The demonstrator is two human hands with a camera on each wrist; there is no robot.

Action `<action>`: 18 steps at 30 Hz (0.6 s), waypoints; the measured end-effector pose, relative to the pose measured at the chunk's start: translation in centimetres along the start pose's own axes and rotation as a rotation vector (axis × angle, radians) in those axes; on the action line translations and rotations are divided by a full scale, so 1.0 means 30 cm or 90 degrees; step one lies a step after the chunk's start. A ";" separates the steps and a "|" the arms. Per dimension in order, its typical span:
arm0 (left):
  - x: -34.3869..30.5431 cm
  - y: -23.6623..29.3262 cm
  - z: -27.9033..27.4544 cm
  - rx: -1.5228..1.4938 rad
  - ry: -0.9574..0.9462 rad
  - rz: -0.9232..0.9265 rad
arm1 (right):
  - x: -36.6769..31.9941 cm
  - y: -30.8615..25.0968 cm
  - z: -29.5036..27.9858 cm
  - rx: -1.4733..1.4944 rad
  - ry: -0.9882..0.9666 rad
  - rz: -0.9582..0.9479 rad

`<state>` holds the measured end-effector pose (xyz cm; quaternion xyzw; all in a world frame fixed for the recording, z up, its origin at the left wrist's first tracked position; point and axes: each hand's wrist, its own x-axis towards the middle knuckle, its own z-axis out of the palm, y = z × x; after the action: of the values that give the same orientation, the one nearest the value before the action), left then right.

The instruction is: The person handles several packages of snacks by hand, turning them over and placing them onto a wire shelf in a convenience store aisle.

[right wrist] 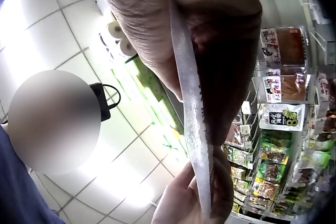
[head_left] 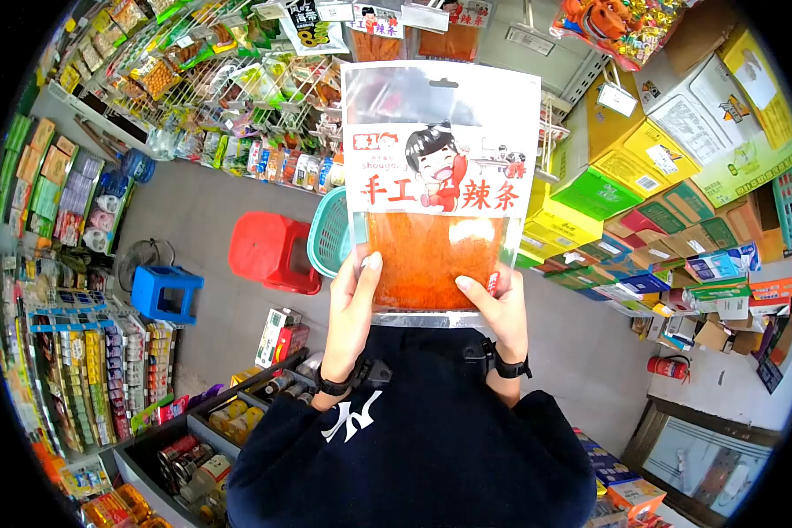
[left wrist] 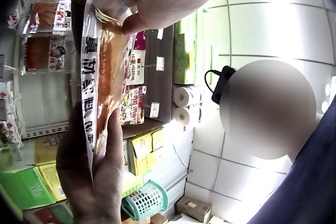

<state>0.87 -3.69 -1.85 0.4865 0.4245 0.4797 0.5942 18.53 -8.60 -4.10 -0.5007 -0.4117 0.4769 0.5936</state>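
Snack pkt held upright — L hand & R hand pinch its bottom corners, thumbs on front; teal basket behind pkt.

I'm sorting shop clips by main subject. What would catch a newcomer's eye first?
A snack packet with red characters and orange-red filling, held up mid-frame by the left hand and right hand at its lower corners. Left of it on the floor, a red stool and a blue stool.
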 end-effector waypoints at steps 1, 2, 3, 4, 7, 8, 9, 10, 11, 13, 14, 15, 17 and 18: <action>-0.001 -0.001 -0.001 -0.002 0.002 0.002 | -0.004 0.003 -0.004 0.001 0.002 0.009; -0.001 -0.002 -0.003 -0.004 0.003 0.004 | -0.002 0.005 -0.008 -0.017 0.011 -0.007; -0.003 -0.001 -0.004 -0.003 0.003 -0.004 | -0.001 0.008 -0.011 -0.035 0.021 -0.024; -0.005 0.001 -0.004 -0.018 -0.006 -0.010 | -0.002 0.012 -0.013 -0.034 0.024 -0.017; -0.006 0.009 -0.005 -0.035 -0.034 -0.027 | -0.008 0.022 -0.022 -0.005 0.029 -0.033; -0.005 0.008 -0.003 -0.037 -0.037 -0.014 | -0.008 0.024 -0.024 0.002 0.030 -0.043; -0.006 0.008 -0.001 -0.039 -0.039 0.001 | -0.010 0.026 -0.026 0.009 0.031 -0.053; -0.006 0.015 0.003 -0.038 -0.045 0.014 | -0.011 0.028 -0.034 0.033 -0.004 -0.057; -0.007 0.011 0.002 -0.039 -0.045 0.013 | -0.006 0.024 -0.025 0.032 -0.004 -0.056; -0.009 -0.003 -0.003 -0.020 -0.014 0.042 | 0.015 0.007 0.007 0.053 0.114 -0.087; -0.009 -0.008 -0.002 -0.020 -0.013 0.042 | 0.028 0.000 0.012 0.022 0.128 -0.115; -0.007 -0.013 -0.001 0.008 0.010 0.069 | 0.030 -0.012 0.014 0.023 0.127 -0.116; -0.005 -0.010 0.000 0.040 0.037 0.099 | 0.038 -0.030 0.012 -0.024 0.145 -0.158; -0.008 -0.002 -0.001 0.047 0.052 0.110 | 0.038 -0.027 0.006 -0.057 0.139 -0.191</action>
<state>0.80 -3.92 -1.91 0.5232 0.4220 0.5324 0.5144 18.73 -7.49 -3.26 -0.5084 -0.4354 0.3074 0.6764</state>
